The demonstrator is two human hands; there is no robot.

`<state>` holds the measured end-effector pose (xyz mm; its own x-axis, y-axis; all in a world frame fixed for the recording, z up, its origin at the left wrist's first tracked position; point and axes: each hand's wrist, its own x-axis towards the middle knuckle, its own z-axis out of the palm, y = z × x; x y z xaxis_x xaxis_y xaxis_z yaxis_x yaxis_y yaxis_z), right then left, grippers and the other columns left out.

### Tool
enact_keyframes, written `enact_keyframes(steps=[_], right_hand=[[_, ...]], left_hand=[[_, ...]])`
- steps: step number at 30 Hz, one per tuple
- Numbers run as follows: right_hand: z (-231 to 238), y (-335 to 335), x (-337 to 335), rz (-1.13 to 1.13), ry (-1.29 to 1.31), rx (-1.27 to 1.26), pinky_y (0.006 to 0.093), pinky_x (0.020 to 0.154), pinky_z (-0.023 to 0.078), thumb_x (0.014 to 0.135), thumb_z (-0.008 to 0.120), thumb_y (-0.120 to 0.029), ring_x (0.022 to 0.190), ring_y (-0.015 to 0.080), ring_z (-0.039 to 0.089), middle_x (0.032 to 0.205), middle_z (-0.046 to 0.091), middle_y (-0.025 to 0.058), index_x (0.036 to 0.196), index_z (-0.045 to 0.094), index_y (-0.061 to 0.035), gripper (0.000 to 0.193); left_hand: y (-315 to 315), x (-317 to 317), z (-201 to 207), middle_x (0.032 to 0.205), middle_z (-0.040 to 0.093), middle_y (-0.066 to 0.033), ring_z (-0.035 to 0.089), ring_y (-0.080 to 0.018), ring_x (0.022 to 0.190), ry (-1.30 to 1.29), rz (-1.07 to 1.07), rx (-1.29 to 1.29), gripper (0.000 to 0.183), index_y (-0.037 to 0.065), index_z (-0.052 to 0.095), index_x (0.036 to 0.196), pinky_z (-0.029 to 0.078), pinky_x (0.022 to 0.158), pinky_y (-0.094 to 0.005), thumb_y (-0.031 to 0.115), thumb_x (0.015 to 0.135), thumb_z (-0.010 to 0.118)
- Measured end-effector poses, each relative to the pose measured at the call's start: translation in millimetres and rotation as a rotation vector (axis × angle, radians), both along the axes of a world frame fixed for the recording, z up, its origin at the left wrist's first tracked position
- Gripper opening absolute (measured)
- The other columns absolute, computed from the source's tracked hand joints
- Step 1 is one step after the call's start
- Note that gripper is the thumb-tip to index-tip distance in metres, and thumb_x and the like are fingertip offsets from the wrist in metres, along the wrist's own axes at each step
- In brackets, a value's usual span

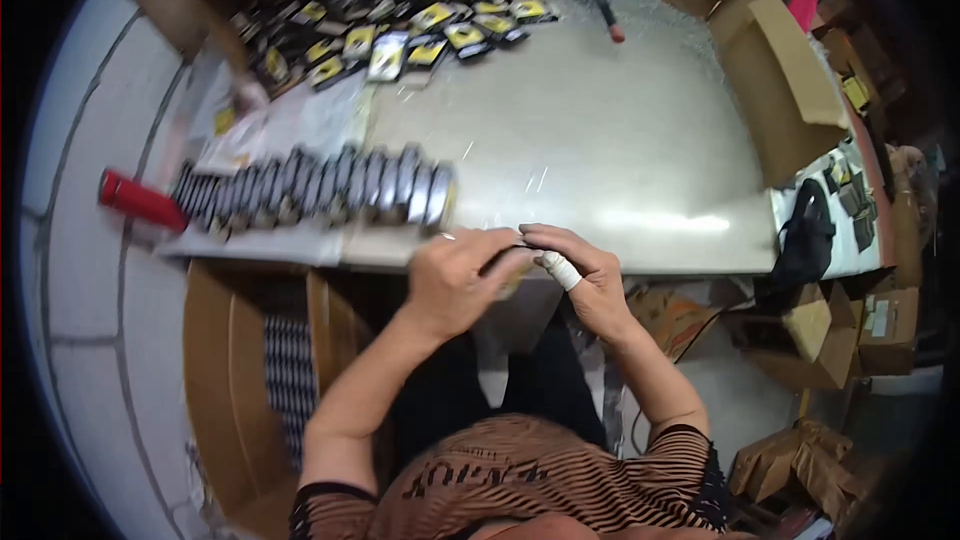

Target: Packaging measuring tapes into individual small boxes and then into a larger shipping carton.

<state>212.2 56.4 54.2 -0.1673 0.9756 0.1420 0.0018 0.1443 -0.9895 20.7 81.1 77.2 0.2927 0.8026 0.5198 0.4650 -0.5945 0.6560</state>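
At the front edge of the table, my left hand and my right hand come together with fingertips nearly touching. Both have their fingers bent in a closed grip. A yellowish sliver shows under the left fingers, but what they hold is mostly hidden and blurred. White tape wraps a finger of my right hand. Just left of the hands, a long row of small dark packs stands on edge, its right end closest to my left hand.
A loose pile of black and yellow packs covers the back left. A red block stands at the row's left end. Wire scraps and a red-tipped tool lie at the back. Cardboard boxes flank the right; another box sits below left.
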Motion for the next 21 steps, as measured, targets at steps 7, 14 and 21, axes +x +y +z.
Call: enact_keyframes(steps=[7,14,21], right_hand=[[-12.5,230.2,171.7,-0.53,-0.749,0.364,0.035,0.097,0.045,0.076,0.049,0.01,0.11,0.0305,0.061,0.116,0.065,0.017,0.113,0.064,-0.0023,0.043],[-52.7,336.2,293.9,-0.845,-0.97,0.21,0.0396,0.104,0.039,0.089,0.053,-0.009,0.121,0.0351,0.053,0.128,0.057,0.0208,0.125,0.055,-0.0015,0.037],[-59.3,450.7,411.6,-1.04,-1.094,0.068,0.0389,0.114,0.028,0.095,0.049,-0.028,0.136,0.0342,0.036,0.146,0.04,0.0196,0.139,0.042,0.0008,0.053]], left_hand=[[101.7,-30.1,7.6,0.122,0.054,-0.0178,0.041,-0.0379,0.129,0.853,-0.154,-0.218,0.035,0.001,0.059,0.103,0.024,0.108,-0.0592,0.023,0.079,0.07],[192.6,-1.7,63.4,0.143,0.037,-0.0258,0.028,-0.043,0.139,0.534,-0.288,-0.61,0.064,-0.006,0.042,0.134,0.024,0.112,-0.054,0.025,0.085,0.068],[423.6,142.5,-3.7,0.141,0.036,-0.0321,0.037,-0.0462,0.131,0.188,-0.207,-0.208,0.05,-0.014,0.038,0.132,0.032,0.111,-0.0456,-0.008,0.084,0.048]])
